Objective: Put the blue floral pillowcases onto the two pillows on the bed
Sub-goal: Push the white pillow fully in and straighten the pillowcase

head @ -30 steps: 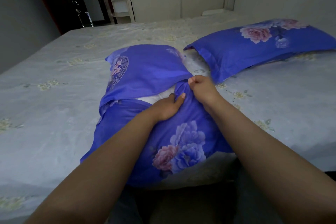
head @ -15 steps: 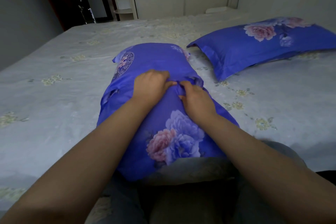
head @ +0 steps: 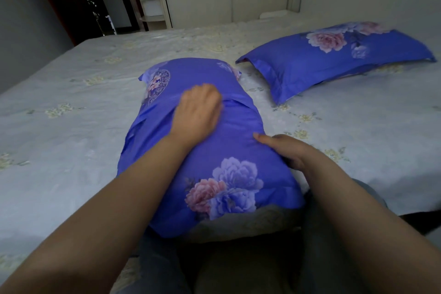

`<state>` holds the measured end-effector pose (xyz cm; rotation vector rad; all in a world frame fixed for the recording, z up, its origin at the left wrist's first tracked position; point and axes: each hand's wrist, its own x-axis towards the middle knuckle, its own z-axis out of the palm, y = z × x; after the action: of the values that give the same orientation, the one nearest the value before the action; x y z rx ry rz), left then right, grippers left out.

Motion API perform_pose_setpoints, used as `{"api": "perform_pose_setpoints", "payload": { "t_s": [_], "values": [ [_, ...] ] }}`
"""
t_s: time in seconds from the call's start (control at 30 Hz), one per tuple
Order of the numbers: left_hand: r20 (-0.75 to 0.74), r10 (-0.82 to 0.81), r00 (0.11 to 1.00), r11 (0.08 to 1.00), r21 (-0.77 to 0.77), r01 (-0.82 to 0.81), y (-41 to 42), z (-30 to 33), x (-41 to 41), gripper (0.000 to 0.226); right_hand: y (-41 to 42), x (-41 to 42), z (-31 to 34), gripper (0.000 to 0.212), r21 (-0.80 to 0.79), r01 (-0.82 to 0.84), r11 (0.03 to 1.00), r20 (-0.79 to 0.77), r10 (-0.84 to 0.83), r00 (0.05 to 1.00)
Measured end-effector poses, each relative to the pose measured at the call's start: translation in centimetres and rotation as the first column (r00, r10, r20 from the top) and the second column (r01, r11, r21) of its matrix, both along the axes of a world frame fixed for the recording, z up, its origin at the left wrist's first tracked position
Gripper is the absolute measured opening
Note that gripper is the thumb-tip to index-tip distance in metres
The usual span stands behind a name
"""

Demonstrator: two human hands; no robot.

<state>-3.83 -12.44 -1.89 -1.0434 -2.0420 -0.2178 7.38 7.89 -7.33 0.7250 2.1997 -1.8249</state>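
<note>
Pillow (head: 205, 150) number two sits right in front of me at the near edge of the bed (head: 71, 126), already inside its blue floral case as far as I can see. No white filling is showing. The other cased pillow (head: 338, 59) lies well apart, up and to the right near the headboard.

Step in hand looks like closing and smoothing the flap across the middle of the case. My take on doing it well: keep the flap seam (head: 236, 105) flat, press from the middle outward so no air bunches up, and tuck the loose fold on the left side so it doesn't stick out.

Fingers now. My left hand (head: 198, 112) lies on top of the pillow at the flap, palm down, fingers bent loosely and a bit blurred. It presses on the fabric, and I honestly can't tell if it's pinching any cloth underneath. My right hand (head: 286, 150) holds the pillow's right edge, thumb laid flat on top of the case and the other fingers wrapped round the side, out of sight underneath.
</note>
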Motion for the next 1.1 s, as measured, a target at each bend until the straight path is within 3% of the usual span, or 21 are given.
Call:
{"api": "perform_pose_setpoints", "payload": {
  "t_s": [0.07, 0.13, 0.27, 0.43, 0.47, 0.57, 0.6, 0.63, 0.7, 0.73, 0.8, 0.9, 0.97, 1.03, 1.1],
  "values": [
    [0.151, -0.189, 0.97, 0.972, -0.111, 0.206, 1.4, -1.2, 3.0, 0.027, 0.1, -0.1, -0.5, 0.044, -0.063, 0.121, 0.991, -0.124, -0.128, 0.984],
    [0.282, -0.226, 0.932, 0.955, -0.124, 0.269, 1.9, -2.5, 4.7, 0.038, 0.1, -0.4, -1.1, 0.034, 0.083, 0.212, 0.974, -0.213, -0.19, 0.958],
    [0.379, -0.23, 0.896, 0.967, -0.018, 0.256, 1.5, -4.3, 4.8, 0.044, -0.7, 0.0, -1.1, 0.049, 0.047, 0.132, 0.99, -0.061, -0.129, 0.99],
    [0.409, -0.211, 0.888, 0.962, -0.074, 0.262, 1.1, -5.6, 4.2, 0.052, -1.4, 0.0, 0.6, 0.033, 0.231, 0.157, 0.96, -0.225, -0.104, 0.969],
    [0.431, -0.195, 0.881, 0.962, -0.091, 0.257, 0.8, -6.0, 3.8, 0.054, -1.2, 0.0, 1.1, 0.033, 0.23, 0.159, 0.96, -0.265, -0.096, 0.959],
    [0.517, -0.138, 0.845, 0.966, -0.118, 0.23, 0.4, -6.3, 3.5, 0.06, 0.4, -0.1, 2.8, 0.031, 0.024, 0.179, 0.984, -0.335, -0.16, 0.928],
    [0.535, -0.108, 0.838, 0.966, -0.144, 0.216, 0.3, -6.2, 3.6, 0.062, 1.0, -0.4, 3.0, 0.031, 0.059, 0.2, 0.978, -0.347, -0.168, 0.923],
    [0.545, -0.08, 0.835, 0.963, -0.173, 0.205, 0.5, -5.9, 3.6, 0.064, 1.6, -0.6, 3.3, 0.032, 0.234, 0.217, 0.948, -0.35, -0.126, 0.928],
    [0.541, -0.034, 0.84, 0.961, -0.212, 0.175, 1.0, -5.3, 3.5, 0.065, 2.3, -0.8, 3.5, 0.033, 0.688, 0.255, 0.679, -0.323, -0.028, 0.946],
    [0.524, -0.015, 0.852, 0.963, -0.221, 0.153, 1.5, -5.0, 3.5, 0.064, 2.3, -0.8, 3.5, 0.033, 0.794, 0.262, 0.549, -0.317, 0.005, 0.948],
    [0.456, -0.002, 0.89, 0.964, -0.235, 0.123, 2.6, -4.7, 3.8, 0.057, 2.3, -0.8, 3.2, 0.032, 0.846, 0.245, 0.473, -0.291, 0.025, 0.956],
    [0.359, -0.091, 0.929, 0.97, -0.179, 0.164, 3.9, -4.9, 4.7, 0.041, 2.1, -0.3, 2.8, 0.025, 0.823, 0.281, 0.494, -0.337, 0.025, 0.941],
    [0.388, -0.12, 0.914, 0.983, -0.084, 0.165, 4.6, -4.4, 4.9, 0.032, 1.9, 0.4, 2.8, 0.022, 0.757, 0.347, 0.554, -0.443, 0.045, 0.895],
    [0.432, -0.117, 0.894, 0.989, -0.027, 0.142, 5.7, -3.8, 5.0, 0.027, 2.0, 1.6, 3.1, 0.02, 0.679, 0.192, 0.709, -0.382, 0.118, 0.916],
    [0.435, -0.109, 0.894, 0.992, -0.003, 0.123, 6.6, -3.5, 5.1, 0.025, 1.5, 2.8, 2.5, 0.022, 0.679, -0.015, 0.734, -0.223, 0.226, 0.948]
  ]
}}
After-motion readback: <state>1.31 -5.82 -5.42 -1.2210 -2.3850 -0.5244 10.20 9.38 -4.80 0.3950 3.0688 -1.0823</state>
